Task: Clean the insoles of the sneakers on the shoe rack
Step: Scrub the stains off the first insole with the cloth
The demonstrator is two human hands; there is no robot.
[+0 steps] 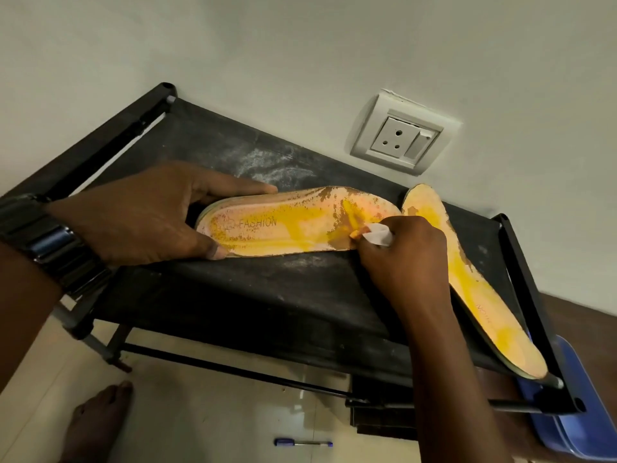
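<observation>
Two worn yellow-orange insoles lie on the black fabric top of the shoe rack (253, 295). The nearer insole (293, 225), printed "FASHION", lies crosswise; my left hand (147, 215) grips its heel end, thumb on the near edge and fingers over the far edge. My right hand (404, 259) pinches a small white wipe (379, 233) and presses it on that insole's toe end. The second insole (467, 279) lies along the rack's right side, partly under my right wrist. No sneakers are in view.
A white wall socket (400, 138) is on the wall just behind the rack. On the tiled floor below are a blue pen (302, 442), my bare foot (96, 419) and a blue plastic object (581, 412) at the right. The rack top is dusty.
</observation>
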